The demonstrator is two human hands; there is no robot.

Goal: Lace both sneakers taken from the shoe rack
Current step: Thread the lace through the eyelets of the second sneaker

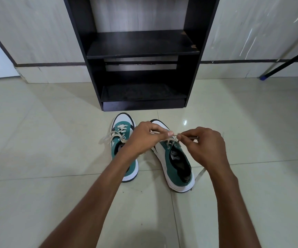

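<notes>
Two green and white sneakers stand side by side on the tiled floor, toes toward the rack. The left sneaker has its cream lace threaded, with loose ends trailing to the left. Over the right sneaker, my left hand and my right hand each pinch its cream lace above the top eyelets. A loose lace end lies on the floor to the right of that shoe. My left hand hides the middle of the right sneaker's lacing.
A black shoe rack with bare shelves stands against the wall just beyond the sneakers. A dark slanted leg with a blue foot reaches the floor at the far right. Glossy floor tiles lie all around.
</notes>
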